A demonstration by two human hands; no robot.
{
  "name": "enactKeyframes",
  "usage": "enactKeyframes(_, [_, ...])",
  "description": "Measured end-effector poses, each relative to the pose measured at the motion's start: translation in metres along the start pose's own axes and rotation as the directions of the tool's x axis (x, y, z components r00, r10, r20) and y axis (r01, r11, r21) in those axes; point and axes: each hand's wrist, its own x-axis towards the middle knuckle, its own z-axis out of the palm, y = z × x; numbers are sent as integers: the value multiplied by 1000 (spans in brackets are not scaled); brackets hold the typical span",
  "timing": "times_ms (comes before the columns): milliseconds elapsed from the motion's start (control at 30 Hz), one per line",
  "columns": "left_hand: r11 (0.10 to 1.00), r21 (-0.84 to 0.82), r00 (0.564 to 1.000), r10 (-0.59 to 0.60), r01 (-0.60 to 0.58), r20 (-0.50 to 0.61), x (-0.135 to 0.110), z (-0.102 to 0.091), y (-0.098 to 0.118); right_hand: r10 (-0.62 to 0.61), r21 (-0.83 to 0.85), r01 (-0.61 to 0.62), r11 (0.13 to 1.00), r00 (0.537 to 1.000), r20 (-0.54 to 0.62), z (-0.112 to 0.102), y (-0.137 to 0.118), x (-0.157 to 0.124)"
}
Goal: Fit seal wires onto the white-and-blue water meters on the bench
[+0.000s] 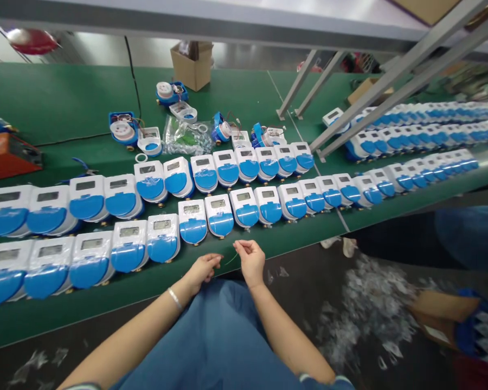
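Note:
Between my hands runs a thin, pale green wire or thread point(231, 261), slightly curved. My left hand point(204, 271) is closed in a pinch at its left end, and my right hand point(250, 260) pinches the other end between thumb and fingers. Both hands are at the near edge of the green table, just in front of the front row of water meters. The closest ones are a white and blue meter point(192, 222) and its neighbour point(219, 215), each with a small display above a blue lid.
Rows of meters run left and right along the green table point(211, 336). Behind them lie opened meters point(124, 130), a plastic bag of parts point(187, 136) and a cardboard box point(192, 65). Metal posts point(350, 124) hold a shelf overhead. Plastic scraps point(374, 303) litter the floor.

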Motion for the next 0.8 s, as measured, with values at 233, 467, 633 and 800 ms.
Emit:
enactKeyframes(233, [951,-309,993,-23,-14,-113,42,7,6,-95,-157,106,982,992,78,12,11,8])
enactKeyframes(467, [888,-460,984,-70,-13,-162,56,16,12,-216,-178,231,957,971,99,19,17,17])
enactKeyframes(633, [877,-481,980,-77,-21,-184,57,17,12,-257,-272,283,920,958,127,20,23,23])
enactKeyframes(800, [894,-445,968,-68,-50,-243,58,19,11,-246,-300,287,910,955,168,24,28,27])
